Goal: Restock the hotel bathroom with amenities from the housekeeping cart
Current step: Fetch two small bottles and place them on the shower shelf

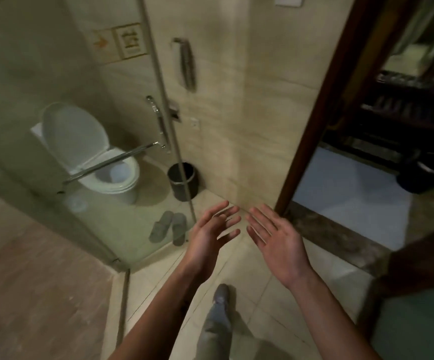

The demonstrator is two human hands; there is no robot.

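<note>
Left hand (pixel 212 233) and right hand (pixel 275 237) are held spread, empty, over open floor (pixel 249 289) beside the glass partition (pixel 122 229) edge.

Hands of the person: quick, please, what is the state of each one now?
Left hand: open, fingers spread, holding nothing.
Right hand: open, palm up, holding nothing.

Toilet (pixel 91 152): white, lid and bowl. Waste bin (pixel 183 181): black w/ silver band at base. Slippers (pixel 169 227): grey, pair. Wall tiles (pixel 236 100): beige, faint horiz. streaking. Floor tiles (pixel 249 294): cream, thin dark grout lines. Door frame (pixel 322 105): dark reddish-brown wood. Threshold (pixel 335 235): dark brown, mottled stone pattern. Wall sign (pixel 130 41): cream w/ green print; adj. sign has orange arrow. Grab rail (pixel 112 162): chrome. Trouser leg (pixel 215 331): grey.
</note>
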